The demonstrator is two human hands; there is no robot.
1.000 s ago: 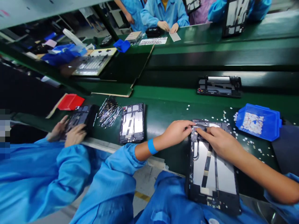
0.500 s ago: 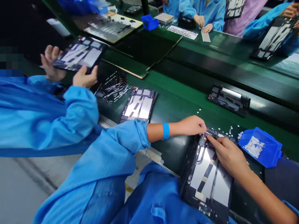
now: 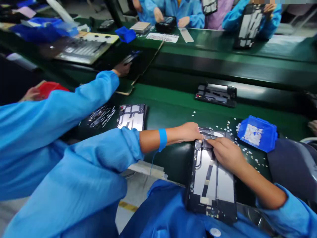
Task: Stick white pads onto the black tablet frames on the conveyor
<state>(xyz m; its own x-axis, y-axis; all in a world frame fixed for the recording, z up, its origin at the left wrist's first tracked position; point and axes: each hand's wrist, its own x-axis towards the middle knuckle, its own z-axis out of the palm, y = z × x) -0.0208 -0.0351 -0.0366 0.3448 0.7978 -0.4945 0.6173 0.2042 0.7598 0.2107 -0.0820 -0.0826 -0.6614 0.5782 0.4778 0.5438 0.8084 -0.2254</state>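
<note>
Spanning the left side, a co-worker's blue sleeve passes a red bin. Nearby on the green surface are a pile of thin strips and, just beside it, an opened device partly hidden by the person's own sleeve. Farther right, the left hand, its fingers bunched, touches the upper left corner of a larger opened device, which lies across the near edge toward the lap. The right hand rests on its top end, fingertips close to the left's; whether either pinches a part, I cannot tell. Rightmost, a blue bin holds white bits.
</note>
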